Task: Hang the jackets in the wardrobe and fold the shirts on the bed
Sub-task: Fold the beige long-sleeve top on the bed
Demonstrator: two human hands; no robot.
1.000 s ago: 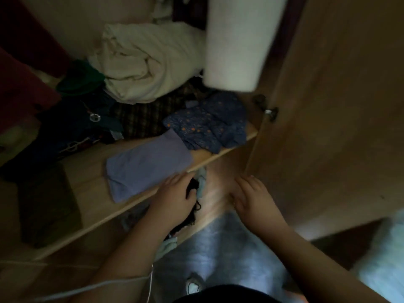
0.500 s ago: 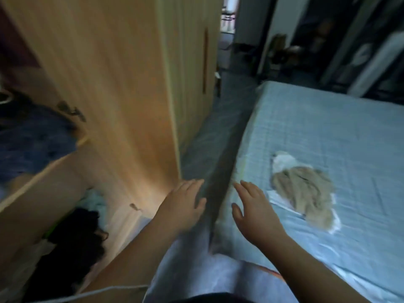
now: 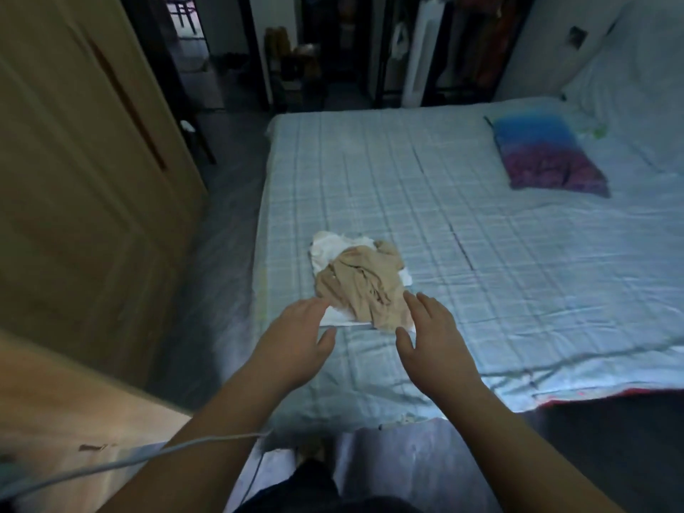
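We log a crumpled beige fabric garment, unfolded, lying on a flat white cloth near the left edge of the pale blue checked bed. Left hand and right hand flank the pile's near end, fingers spread, grasping nothing; contact unclear. We judge folding not begun. Of the jackets we can tell nothing; only the light wooden wardrobe door shows
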